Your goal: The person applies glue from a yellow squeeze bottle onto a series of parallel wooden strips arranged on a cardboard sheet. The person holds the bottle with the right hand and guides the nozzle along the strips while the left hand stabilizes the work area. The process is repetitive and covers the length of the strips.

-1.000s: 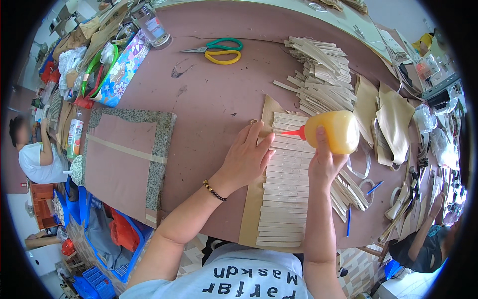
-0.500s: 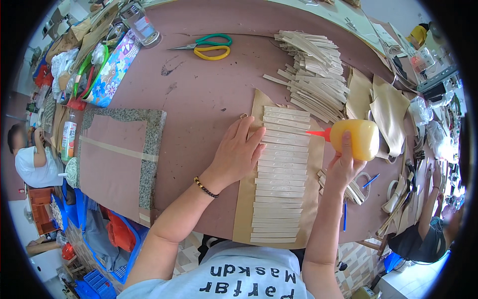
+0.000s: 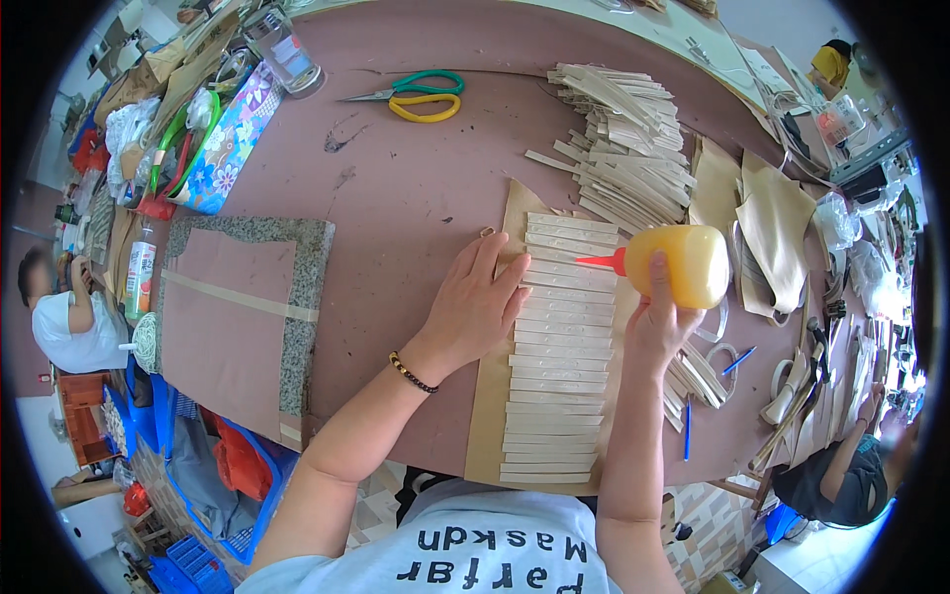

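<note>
My right hand (image 3: 663, 315) grips a squeeze glue bottle (image 3: 698, 262) filled with yellow liquid. Its red nozzle (image 3: 599, 261) points left, with the tip over one of the upper pale strips. These flat strips (image 3: 559, 351) lie side by side in a column on a tan backing sheet (image 3: 485, 426), and shiny wet marks show on several of them. Fingers spread, my left hand (image 3: 477, 309) lies flat at the column's left edge, touching strip ends near the top. A small ring-like piece (image 3: 486, 232) shows by its fingertips.
Scissors (image 3: 426, 96) with green and yellow handles lie at the back. A heap of loose strips (image 3: 628, 139) is at the back right, beside tan pieces (image 3: 777, 233). To the left sits a stone slab (image 3: 315, 267); a glass jar (image 3: 285, 49) stands behind it. Other people work at both sides.
My right hand has brought the glue bottle to the left, so the nozzle tip has travelled along the strip toward my left hand. My left hand stays in place.
</note>
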Available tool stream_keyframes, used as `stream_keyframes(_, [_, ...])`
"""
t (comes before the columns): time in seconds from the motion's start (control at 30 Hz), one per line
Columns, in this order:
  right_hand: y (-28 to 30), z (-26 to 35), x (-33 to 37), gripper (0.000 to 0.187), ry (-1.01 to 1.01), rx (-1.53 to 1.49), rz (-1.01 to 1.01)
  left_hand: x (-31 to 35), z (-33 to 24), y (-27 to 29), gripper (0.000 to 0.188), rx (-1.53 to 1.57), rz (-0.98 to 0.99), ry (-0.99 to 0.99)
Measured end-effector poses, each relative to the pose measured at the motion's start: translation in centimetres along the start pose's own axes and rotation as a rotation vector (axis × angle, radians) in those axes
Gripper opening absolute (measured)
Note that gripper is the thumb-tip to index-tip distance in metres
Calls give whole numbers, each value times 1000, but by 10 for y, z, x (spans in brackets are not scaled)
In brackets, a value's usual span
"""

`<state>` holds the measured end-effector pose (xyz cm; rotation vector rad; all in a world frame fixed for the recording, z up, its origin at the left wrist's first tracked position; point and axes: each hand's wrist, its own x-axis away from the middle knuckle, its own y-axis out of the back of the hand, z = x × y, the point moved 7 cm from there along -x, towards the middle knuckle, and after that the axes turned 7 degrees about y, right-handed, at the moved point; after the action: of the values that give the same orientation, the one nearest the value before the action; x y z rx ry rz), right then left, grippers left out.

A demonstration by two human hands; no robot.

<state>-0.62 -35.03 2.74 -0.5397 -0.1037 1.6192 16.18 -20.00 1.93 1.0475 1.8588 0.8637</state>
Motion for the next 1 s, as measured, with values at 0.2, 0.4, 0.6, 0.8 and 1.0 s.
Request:
stream_keyframes(0.2, [-23,-6,12,33,3,109,83,0,0,1,35,3,9,9])
stream_keyframes(0.4, [-20,-5,9,33,8,105,63,0,0,0,36,-2,-5,-6])
stream_keyframes(0.6, [6,5,-2,28,7,-23,-27,0,1,0,36,17,12,19])
stream_keyframes(0.8, [25,14,-14,28,70,15,-72,-1,-1,1,36,14,4,13])
stream_keyframes(1.0, [36,22,-17,27,69,26,-125,-1,1,3,37,59,21,26])
